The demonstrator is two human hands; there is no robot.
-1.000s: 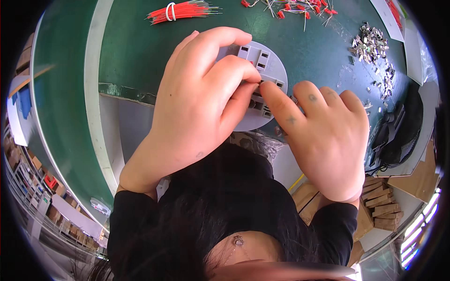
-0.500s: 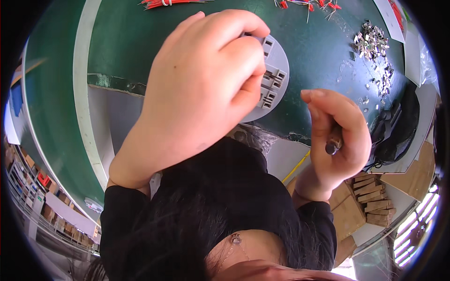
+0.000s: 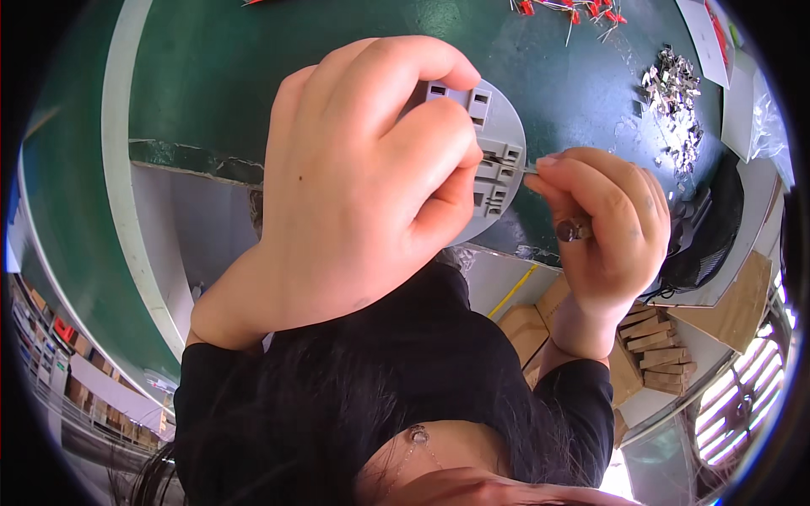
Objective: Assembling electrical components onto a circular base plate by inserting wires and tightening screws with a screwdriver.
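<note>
My left hand (image 3: pixel 363 185) is closed over a round grey plastic part (image 3: pixel 510 126) with raised slotted holders and small metal contacts. It covers the left side of the part, so some of its grip is hidden. The curled index finger and thumb come together beside the middle holder. At the part's right edge, my right hand (image 3: pixel 612 211) is shut on a thin tool with a dark, rounded handle end (image 3: pixel 572 229). A slim metal tip (image 3: pixel 528 170) sticks out from its fingertips towards the middle holder. Whether it touches is too small to tell.
A heap of small shiny metal pieces (image 3: pixel 672 105) lies on the green tabletop (image 3: pixel 202 76) at the right. Red components with wire leads (image 3: pixel 591 12) lie at the far side. A black mesh bag (image 3: pixel 704 244) sits at the right edge. Cardboard pieces (image 3: pixel 658 346) are stacked below.
My right hand has moved left and slightly up, bringing its fingertips and the metal tip to the grey part's edge. My left hand keeps its hold on the part. The view has shifted slightly.
</note>
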